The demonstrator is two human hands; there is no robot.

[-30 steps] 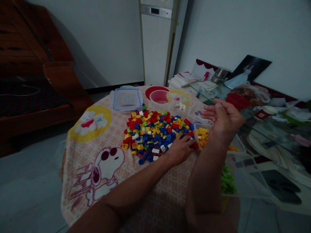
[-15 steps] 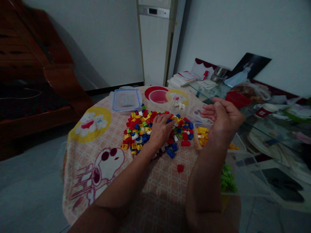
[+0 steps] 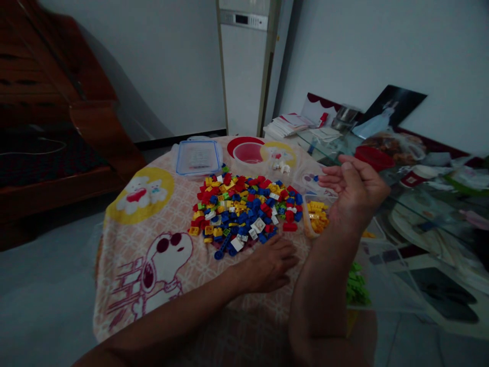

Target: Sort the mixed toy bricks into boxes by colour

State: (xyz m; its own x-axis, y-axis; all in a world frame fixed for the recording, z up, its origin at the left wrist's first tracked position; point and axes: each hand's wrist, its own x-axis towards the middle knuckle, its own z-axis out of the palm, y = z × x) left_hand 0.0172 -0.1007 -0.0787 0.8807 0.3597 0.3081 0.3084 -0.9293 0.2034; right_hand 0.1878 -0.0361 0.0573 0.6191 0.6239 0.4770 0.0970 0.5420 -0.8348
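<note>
My left hand [image 3: 269, 265] lies low over the tablecloth at the near edge of a heap of toy building bricks [image 3: 244, 204]. Its fingers curl downward, and their tips and whatever is under them are hidden. The heap mixes red, blue, yellow, green and white bricks. My right hand [image 3: 355, 188] is raised above the right side of the table, loosely bent, with its fingers pointing left and partly apart. Nothing shows in it. Below that hand stands a clear tub of yellow bricks [image 3: 316, 216], partly hidden by my wrist.
Green bricks [image 3: 357, 288] lie in a clear container [image 3: 397, 300] at the right. Behind the heap are a blue-rimmed clear box [image 3: 199, 157], a pink-red bowl [image 3: 248, 153] and some white pieces [image 3: 281, 166]. A cluttered glass table [image 3: 431, 204] stands to the right.
My left hand has moved from on top of the heap toward me, over the spot where a single red brick lay; that brick is now hidden. My right hand has barely moved.
</note>
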